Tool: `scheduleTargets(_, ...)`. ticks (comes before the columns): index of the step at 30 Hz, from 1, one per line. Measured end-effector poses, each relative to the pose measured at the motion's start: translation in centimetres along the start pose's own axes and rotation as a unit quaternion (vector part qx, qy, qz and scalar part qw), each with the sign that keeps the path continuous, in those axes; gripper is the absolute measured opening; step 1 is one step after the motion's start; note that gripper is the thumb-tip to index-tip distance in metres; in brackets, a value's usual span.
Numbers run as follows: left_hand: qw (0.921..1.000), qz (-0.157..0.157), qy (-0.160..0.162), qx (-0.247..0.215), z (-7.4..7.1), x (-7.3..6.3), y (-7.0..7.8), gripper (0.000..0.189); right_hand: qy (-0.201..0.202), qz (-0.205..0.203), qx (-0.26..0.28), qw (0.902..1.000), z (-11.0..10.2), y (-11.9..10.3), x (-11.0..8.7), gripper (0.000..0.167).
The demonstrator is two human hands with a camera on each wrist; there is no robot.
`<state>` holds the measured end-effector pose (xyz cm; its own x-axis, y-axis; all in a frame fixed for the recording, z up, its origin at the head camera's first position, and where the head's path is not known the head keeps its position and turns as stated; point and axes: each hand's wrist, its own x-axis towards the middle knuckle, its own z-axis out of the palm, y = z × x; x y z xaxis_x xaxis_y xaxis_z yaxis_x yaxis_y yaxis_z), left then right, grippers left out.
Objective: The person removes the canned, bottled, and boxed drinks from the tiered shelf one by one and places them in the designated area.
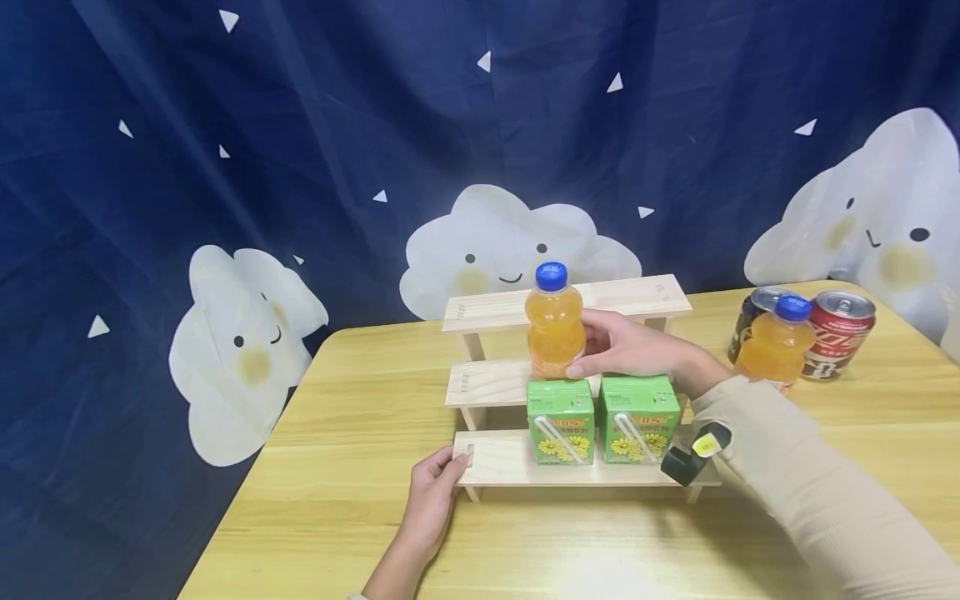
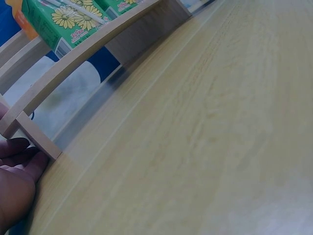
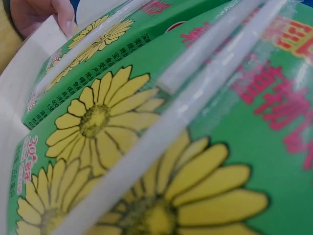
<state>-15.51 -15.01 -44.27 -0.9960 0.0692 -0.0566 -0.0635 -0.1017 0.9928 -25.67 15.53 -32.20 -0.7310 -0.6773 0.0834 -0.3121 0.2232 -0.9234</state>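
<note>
A three-step wooden shelf rack (image 1: 491, 454) stands on the table. My left hand (image 1: 433, 496) grips the left end of its lowest board, thumb on top; in the left wrist view the fingers (image 2: 19, 156) curl below the board beside the leg. My right hand (image 1: 633, 343) holds a blue-capped bottle of orange drink (image 1: 555, 321) upright at the middle board; whether its base touches the wood cannot be seen. Two green drink cartons (image 1: 561, 429) with straws stand side by side on the lowest board. One carton (image 3: 205, 112) fills most of the right wrist view.
At the table's right, behind my right forearm, stand a second orange drink bottle (image 1: 776, 346), a red can (image 1: 838, 333) and a dark can (image 1: 742, 321). A blue curtain (image 1: 360, 100) with white clouds hangs behind the table (image 1: 315, 467).
</note>
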Motion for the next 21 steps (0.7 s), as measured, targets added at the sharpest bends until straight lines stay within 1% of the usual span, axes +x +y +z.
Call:
scheduleTargets(6, 1.0000, 0.003, -0.003, 0.003, 0.0, -0.1, 0.1, 0.040, 0.002, 0.000, 0.005, 1.0000, 0.0, -0.1, 0.0, 0.061)
scheduleTargets(10, 1.0000, 0.005, -0.004, 0.002, 0.0, -0.1, 0.0, 0.040, 0.015, 0.010, 0.006, 0.9998, -0.1, 0.1, -0.3, 0.061)
scheduleTargets(14, 1.0000, 0.005, -0.004, 0.001, 0.0, 0.0, 0.0, 0.041, 0.030, 0.020, 0.014, 0.9993, -0.4, 0.3, -0.9, 0.061)
scheduleTargets(17, 1.0000, 0.005, -0.004, 0.001, 0.0, 0.0, 0.1, 0.042, 0.034, 0.028, 0.032, 0.9985, -0.6, 0.4, -1.4, 0.060)
scheduleTargets(21, 1.0000, 0.006, -0.003, 0.002, 0.0, 0.0, 0.0, 0.042, 0.040, 0.037, 0.041, 0.9977, -0.8, 0.4, -2.0, 0.060)
